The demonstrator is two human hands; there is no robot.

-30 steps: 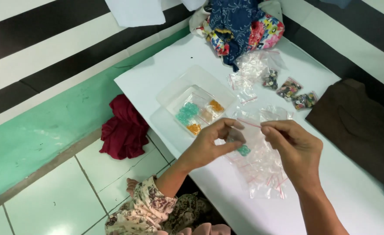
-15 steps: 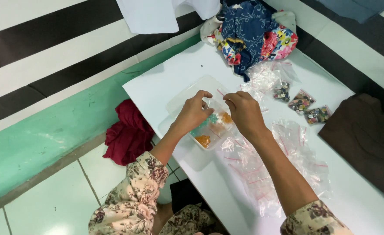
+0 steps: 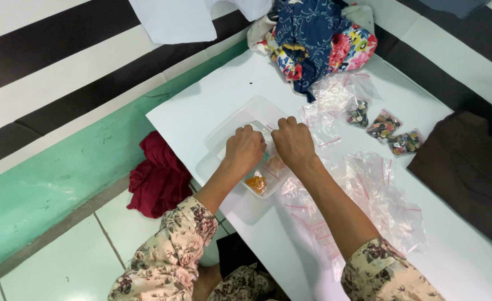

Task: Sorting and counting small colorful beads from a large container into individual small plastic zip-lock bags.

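both hands hang over a clear plastic tray (image 3: 240, 120) on the white table (image 3: 201, 106), knuckles up and fingers curled down into it. the left hand (image 3: 245, 149) and the right hand (image 3: 294, 142) sit side by side, almost touching, and between their fingertips runs a thin strip with a red line — it looks like the mouth of a small clear zip bag (image 3: 269, 129), though whether each hand truly pinches it or only rests on it i cannot tell, since the fingertips are turned away. just under the left wrist the tray shows an orange heap (image 3: 256, 183) and, under the right palm, a paler pink one (image 3: 275, 165), likely small beads or buttons. to the right of the right forearm lies a loose spread of empty zip bags (image 3: 368, 195); beyond the right hand, three filled little bags (image 3: 384, 126) lie in a row, and farther off a bundle of patterned cloth (image 3: 318, 39). a dark red cloth (image 3: 157, 178) lies on the floor left of the left arm. the bag should be feather-light, limp and slick — best taken at its stiffer zip edge, one corner per hand; the tray is thin and would tip easily.
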